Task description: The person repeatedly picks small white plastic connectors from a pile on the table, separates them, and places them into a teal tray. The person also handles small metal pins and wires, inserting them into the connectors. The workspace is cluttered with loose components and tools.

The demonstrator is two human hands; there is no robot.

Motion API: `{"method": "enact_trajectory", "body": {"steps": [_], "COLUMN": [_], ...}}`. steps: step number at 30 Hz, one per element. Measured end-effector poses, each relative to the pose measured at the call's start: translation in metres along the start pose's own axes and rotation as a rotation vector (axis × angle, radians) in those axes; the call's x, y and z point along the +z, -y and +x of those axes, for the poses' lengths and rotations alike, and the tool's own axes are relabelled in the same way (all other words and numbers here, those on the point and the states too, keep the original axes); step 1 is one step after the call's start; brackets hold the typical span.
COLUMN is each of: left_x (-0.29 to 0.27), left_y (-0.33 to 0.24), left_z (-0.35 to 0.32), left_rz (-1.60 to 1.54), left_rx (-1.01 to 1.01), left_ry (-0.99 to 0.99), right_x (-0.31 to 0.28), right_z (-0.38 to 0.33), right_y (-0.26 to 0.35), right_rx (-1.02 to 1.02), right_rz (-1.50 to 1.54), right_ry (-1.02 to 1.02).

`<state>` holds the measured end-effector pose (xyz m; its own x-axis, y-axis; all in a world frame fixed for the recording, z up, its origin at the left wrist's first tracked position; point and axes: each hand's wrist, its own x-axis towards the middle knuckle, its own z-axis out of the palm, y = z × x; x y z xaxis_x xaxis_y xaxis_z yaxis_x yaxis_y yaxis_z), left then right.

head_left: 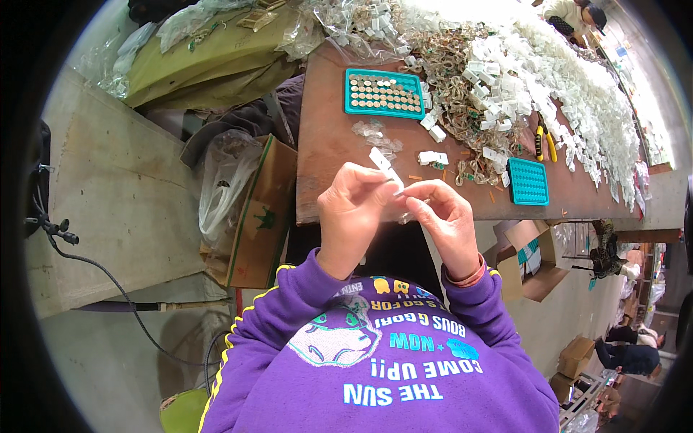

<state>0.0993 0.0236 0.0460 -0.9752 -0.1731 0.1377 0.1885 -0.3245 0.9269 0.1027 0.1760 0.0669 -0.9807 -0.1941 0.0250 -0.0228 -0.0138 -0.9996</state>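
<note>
My left hand [354, 216] is closed in a pinch on a small white plastic piece [380, 159], whose upper part sticks out above the fingers. The fingertips of my right hand [449, 225] close on the lower end of the same piece, right against my left thumb. Both hands are raised in front of my chest, at the near edge of the brown table [328, 155]. A bit of clear plastic shows beneath my right fingers, too small to make out. Just beyond the hands lie some white plastic cases [432, 157] and clear plastic pieces [375, 135].
A teal tray [348, 92] of round metal button cells lies farther back. Right of it spreads a heap of wires and white cases [484, 79]. A second teal tray [528, 182] and yellow-black pliers [546, 141] lie at right. Cardboard boxes [263, 216] stand beside the table.
</note>
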Motion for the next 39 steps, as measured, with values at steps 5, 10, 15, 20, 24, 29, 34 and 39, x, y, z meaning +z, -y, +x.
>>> {"method": "enact_trajectory", "body": {"steps": [5,10,15,20,24,29,34,39], "left_x": [-0.001,-0.007,-0.014,-0.007,-0.01,-0.006,-0.001,0.008], "left_y": [0.003,0.003,0.002,0.008,0.008,0.017,0.037,0.05], "left_z": [-0.001,0.002,0.005,0.004,0.004,0.011,0.053,0.082], "left_rz": [0.183,0.344,0.148,-0.176,-0.506,-0.615,-0.745,-0.758], "left_rx": [0.109,0.233,0.073,-0.084,-0.35,-0.383,-0.218,-0.212], "left_ry": [0.005,0.023,0.094,0.016,0.117,0.117,0.038,0.045], "right_x": [0.006,0.006,0.003,0.012,0.02,0.021,-0.022,-0.061], "right_z": [0.002,0.006,0.012,0.009,0.009,0.013,0.054,0.121], "right_y": [0.007,0.013,0.009,0.001,-0.004,-0.011,-0.004,-0.004], "right_rx": [-0.116,-0.263,0.031,0.047,0.055,0.011,-0.197,-0.515], "right_rz": [-0.272,-0.532,-0.181,0.151,0.261,0.127,-0.341,-0.957], "right_ry": [-0.067,-0.075,-0.049,0.043,0.009,-0.083,-0.207,-0.262]}}
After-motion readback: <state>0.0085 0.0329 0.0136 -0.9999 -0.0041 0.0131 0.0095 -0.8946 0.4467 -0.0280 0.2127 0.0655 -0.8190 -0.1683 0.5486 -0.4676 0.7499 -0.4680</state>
